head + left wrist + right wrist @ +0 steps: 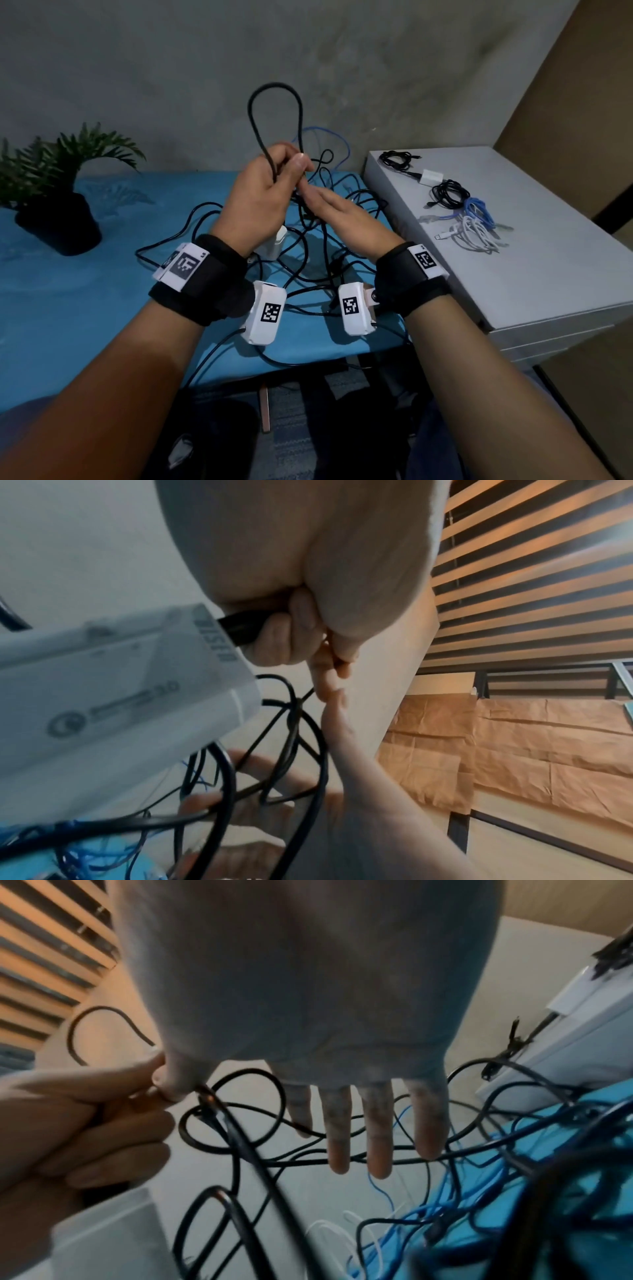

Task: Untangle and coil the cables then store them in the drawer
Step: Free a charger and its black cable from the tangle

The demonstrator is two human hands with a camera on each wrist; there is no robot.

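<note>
My left hand point(263, 192) is raised over the table and grips a black cable point(250, 109) whose loop stands above the fist. In the left wrist view its fingers point(291, 637) curl round the cable's black plug, with a white charger block point(120, 696) close by. My right hand point(335, 212) reaches in beside the left fist with its fingers point(342, 1123) straight and spread; its thumb touches the left hand's fingers. A tangle of black and blue cables point(308, 246) lies below on the blue table point(102, 308).
A grey drawer cabinet point(513, 274) stands to the right, its drawers closed. On top lie several coiled cables: black point(448, 193), blue point(479, 209), white point(476, 236), plus a white adapter point(431, 176). A potted plant point(58, 192) sits at the far left.
</note>
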